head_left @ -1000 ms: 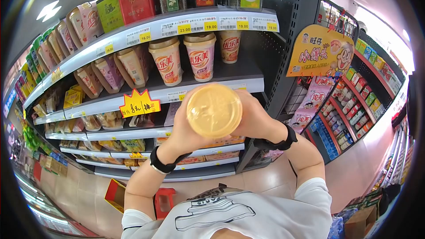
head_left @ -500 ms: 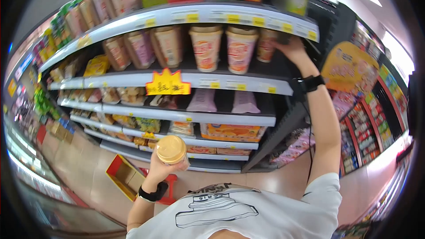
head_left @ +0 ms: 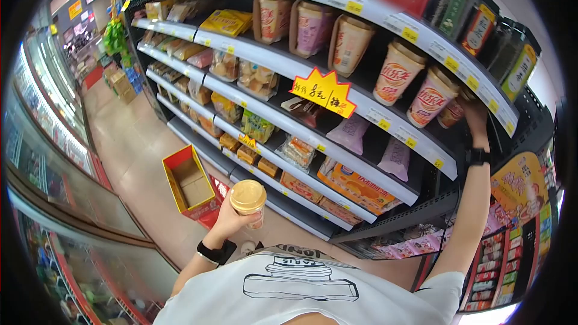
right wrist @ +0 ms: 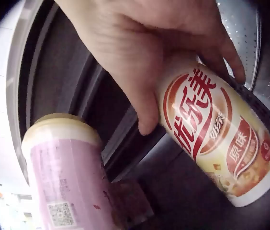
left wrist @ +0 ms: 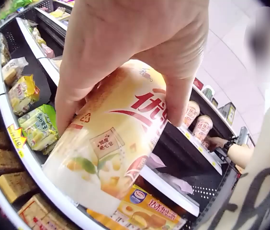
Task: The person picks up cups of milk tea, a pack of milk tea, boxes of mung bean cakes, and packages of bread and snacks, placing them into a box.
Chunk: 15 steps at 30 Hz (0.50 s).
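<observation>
My left hand (head_left: 226, 219) grips a lidded cup (head_left: 248, 197) below its tan lid, low in front of the shelves. In the left wrist view the fingers and thumb of that hand (left wrist: 135, 43) wrap round the cream-coloured cup (left wrist: 111, 143). At the right end of the cup shelf, my right hand (head_left: 477, 121) reaches in beside a cup (head_left: 450, 114). The right wrist view has my right hand (right wrist: 149, 52) round the upper part of a cup with red lettering (right wrist: 216, 134), thumb on one side. A purple cup (right wrist: 73, 177) stands beside it.
Two more cups, one orange-labelled (head_left: 398, 73) and one pink-labelled (head_left: 432, 97), stand left of my right hand. The upper shelf edge (head_left: 445, 60) runs just above. A yellow price sign (head_left: 324, 92) juts out, and an open red-yellow box (head_left: 189, 183) is near the floor.
The head view has swung left and tilted. Since the earliest frame, my right hand has left the held cup and moved into the shelf's right end; my left hand has lowered with the cup.
</observation>
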{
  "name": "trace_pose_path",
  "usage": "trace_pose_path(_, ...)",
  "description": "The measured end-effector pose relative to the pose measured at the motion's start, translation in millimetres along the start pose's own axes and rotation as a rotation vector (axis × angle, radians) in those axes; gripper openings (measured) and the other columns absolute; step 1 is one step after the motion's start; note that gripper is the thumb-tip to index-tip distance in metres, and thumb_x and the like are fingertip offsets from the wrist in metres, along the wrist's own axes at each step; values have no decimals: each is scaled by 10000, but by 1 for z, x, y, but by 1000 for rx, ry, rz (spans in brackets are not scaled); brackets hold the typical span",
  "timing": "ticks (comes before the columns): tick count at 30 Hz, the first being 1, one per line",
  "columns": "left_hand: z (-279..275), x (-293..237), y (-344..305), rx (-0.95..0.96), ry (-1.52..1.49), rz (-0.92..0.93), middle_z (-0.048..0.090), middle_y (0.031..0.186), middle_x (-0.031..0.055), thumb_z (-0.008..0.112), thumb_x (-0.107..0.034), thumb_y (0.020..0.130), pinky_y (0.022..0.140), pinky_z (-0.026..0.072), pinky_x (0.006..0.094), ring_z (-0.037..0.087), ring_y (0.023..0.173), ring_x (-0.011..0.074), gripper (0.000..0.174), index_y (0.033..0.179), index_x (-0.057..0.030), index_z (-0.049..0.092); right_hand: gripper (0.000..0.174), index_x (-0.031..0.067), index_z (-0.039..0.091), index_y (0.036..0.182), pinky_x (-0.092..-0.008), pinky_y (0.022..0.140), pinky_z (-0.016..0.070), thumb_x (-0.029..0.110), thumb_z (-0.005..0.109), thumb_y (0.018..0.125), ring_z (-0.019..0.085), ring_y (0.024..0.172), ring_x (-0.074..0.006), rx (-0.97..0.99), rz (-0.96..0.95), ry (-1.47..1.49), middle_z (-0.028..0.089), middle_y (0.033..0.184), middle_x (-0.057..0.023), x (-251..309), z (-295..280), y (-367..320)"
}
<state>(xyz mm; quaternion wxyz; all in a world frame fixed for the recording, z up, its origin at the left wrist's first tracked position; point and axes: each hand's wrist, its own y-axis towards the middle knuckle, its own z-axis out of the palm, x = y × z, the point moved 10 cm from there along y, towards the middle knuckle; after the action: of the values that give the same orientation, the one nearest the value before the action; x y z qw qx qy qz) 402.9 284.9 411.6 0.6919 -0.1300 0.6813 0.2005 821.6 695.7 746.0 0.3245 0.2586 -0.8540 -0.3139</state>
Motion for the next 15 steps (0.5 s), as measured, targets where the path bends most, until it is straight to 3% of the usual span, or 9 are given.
trace_pose_path(2,1,-1,-2,-11,-48,-28,561,1033,51,775,-44,628,840,446,298,549,950,136,663,1172,-24,395,608,-18,506,1144,-335,924,382,286,741,673,517,1081,-275,-102,2,-138,567,1123,-173,44,-19,-27)
trace_pose_path(3,0,1,-4,-15,-74,-53,564,1022,50,767,-27,634,820,457,300,554,932,133,661,1178,-27,389,637,-46,492,1138,-332,929,379,278,748,653,517,1079,-285,-140,-24,-234,562,1113,-192,30,-24,-31)
trace_pose_path(7,-12,20,-3,-128,-16,-46,549,1092,71,778,-61,609,890,417,297,529,1014,147,680,1175,-16,405,683,-40,451,1194,-344,946,370,167,782,634,491,1104,-282,-182,-169,-68,510,1184,-170,73,-32,-90)
trace_pose_path(9,-14,31,-1,-165,2,-44,552,1081,72,774,-58,597,890,415,293,531,1007,149,684,1172,-12,406,717,-24,436,1222,-347,960,363,107,799,617,475,1121,-269,-353,-303,-226,488,1213,-150,110,-45,-122)
trace_pose_path(11,-13,33,2,-163,35,-38,526,1114,53,770,-48,615,914,397,309,505,1035,140,698,1196,-27,382,720,-3,427,1244,-329,971,354,130,798,642,466,1130,-243,-384,-344,-244,471,1230,-140,131,-50,-145)
trace_pose_path(15,-16,32,0,-252,45,-45,535,1086,79,762,-61,586,893,413,295,526,1016,158,720,1190,-9,373,729,-19,443,1223,-366,938,400,165,818,625,509,1082,-274,-471,-399,-369,508,1193,-152,156,-67,-186)
